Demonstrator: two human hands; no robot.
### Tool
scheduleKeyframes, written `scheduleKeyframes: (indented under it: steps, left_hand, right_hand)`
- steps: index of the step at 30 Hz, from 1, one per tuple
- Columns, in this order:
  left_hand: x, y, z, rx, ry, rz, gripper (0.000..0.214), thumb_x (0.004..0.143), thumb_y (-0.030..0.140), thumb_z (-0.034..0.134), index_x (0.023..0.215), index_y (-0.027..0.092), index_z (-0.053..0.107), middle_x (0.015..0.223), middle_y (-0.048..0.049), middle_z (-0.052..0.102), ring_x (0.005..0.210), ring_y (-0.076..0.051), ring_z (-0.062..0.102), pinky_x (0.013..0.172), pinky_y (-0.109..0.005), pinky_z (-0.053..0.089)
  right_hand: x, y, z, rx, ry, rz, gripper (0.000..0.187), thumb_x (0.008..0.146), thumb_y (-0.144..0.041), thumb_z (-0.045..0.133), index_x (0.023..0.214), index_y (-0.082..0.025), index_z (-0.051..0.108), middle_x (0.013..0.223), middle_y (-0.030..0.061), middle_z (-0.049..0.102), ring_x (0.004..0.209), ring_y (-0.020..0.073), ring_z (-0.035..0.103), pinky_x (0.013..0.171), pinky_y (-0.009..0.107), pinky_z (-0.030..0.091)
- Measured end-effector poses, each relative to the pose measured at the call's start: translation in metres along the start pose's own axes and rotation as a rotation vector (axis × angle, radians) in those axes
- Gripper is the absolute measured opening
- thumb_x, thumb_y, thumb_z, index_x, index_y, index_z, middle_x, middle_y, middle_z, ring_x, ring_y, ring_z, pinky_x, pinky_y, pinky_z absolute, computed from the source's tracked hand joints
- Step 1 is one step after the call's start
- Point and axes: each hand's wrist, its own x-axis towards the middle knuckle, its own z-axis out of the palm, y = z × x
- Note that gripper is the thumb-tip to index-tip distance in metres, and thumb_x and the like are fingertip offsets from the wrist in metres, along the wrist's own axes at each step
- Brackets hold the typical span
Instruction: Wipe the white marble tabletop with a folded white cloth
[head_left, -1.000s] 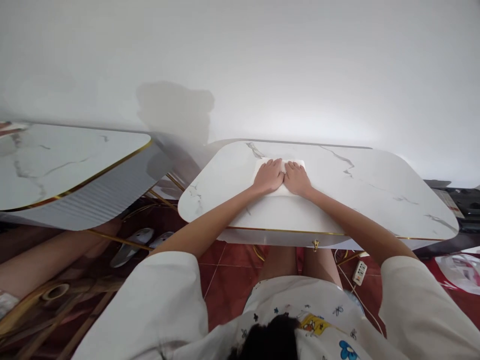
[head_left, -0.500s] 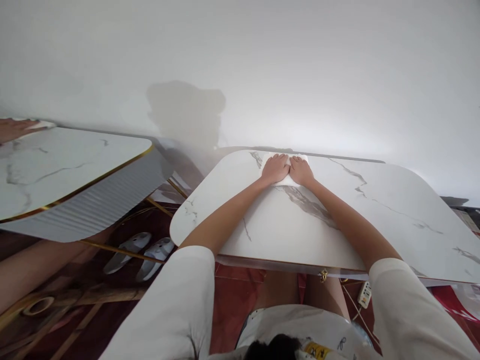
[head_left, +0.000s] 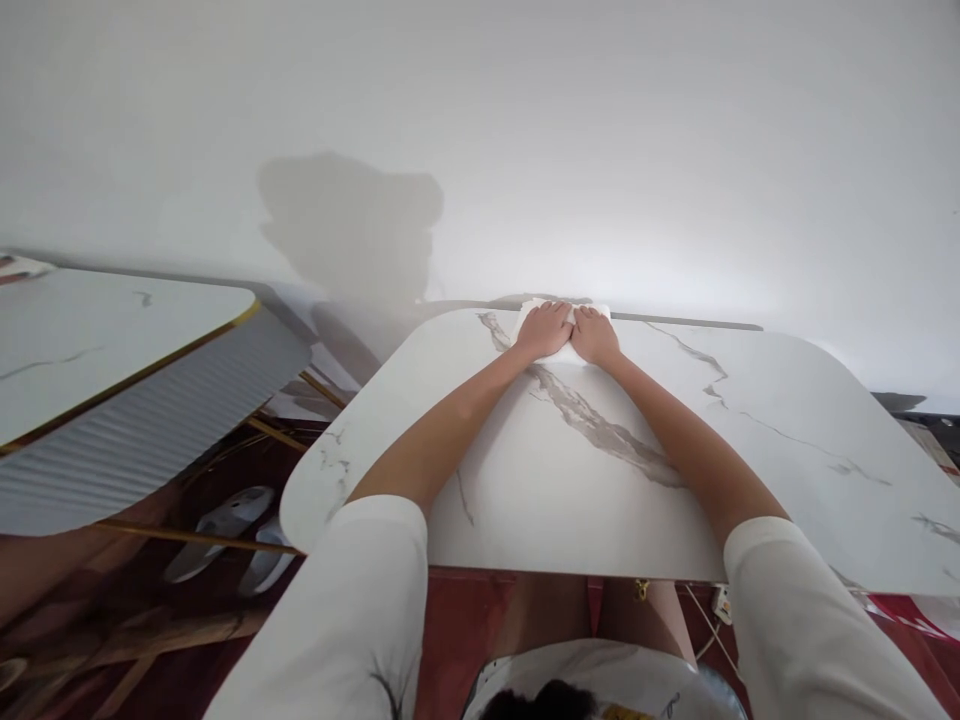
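Observation:
Both my hands press down side by side on a white cloth point(head_left: 576, 354) at the far edge of the marble-patterned table point(head_left: 495, 460). My left hand point(head_left: 546, 330) lies flat, its fingers pointing towards the wall. Close against it, my right hand point(head_left: 595, 335) rests palm down on the same cloth, fingers also stretched out. The thumbs nearly touch. Parts of the cloth show behind, between and in front of the hands; the rest is hidden beneath them.
A second marble-patterned table point(head_left: 150, 330) with a gold edge stands at left; a bit of another person's hand and a white cloth point(head_left: 28, 266) show at its far end. The wall point(head_left: 600, 150) rises directly behind. Pale shoes point(head_left: 225, 525) and a power strip point(head_left: 722, 604) lie below.
My hands and the cloth have slid slightly farther towards the table's far edge. The view has shifted, so the left table and the other person's hand sit farther left.

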Motion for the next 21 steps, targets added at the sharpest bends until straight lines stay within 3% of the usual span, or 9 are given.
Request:
scheduleKeyframes:
  steps: [13, 21]
  left_hand:
    - [-0.012, 0.036, -0.002, 0.013, -0.046, 0.001, 0.052, 0.098, 0.023, 0.03, 0.148, 0.013, 0.042, 0.157, -0.0109, 0.042, 0.143, -0.026, 0.037, 0.118, -0.043, 0.031]
    - [-0.039, 0.048, -0.003, 0.003, -0.032, 0.086, 0.05, 0.098, 0.024, 0.03, 0.145, 0.016, 0.044, 0.153, -0.0102, 0.046, 0.141, -0.026, 0.04, 0.116, -0.044, 0.032]
  right_hand:
    - [-0.03, 0.018, -0.011, -0.024, 0.017, 0.028, 0.052, 0.096, -0.015, 0.028, 0.143, -0.001, 0.047, 0.152, 0.0196, 0.047, 0.141, 0.0301, 0.04, 0.114, 0.045, 0.031]
    - [-0.069, 0.006, -0.021, -0.083, 0.016, 0.057, 0.05, 0.098, -0.016, 0.028, 0.143, -0.001, 0.047, 0.152, 0.019, 0.047, 0.141, 0.029, 0.04, 0.115, 0.042, 0.031]
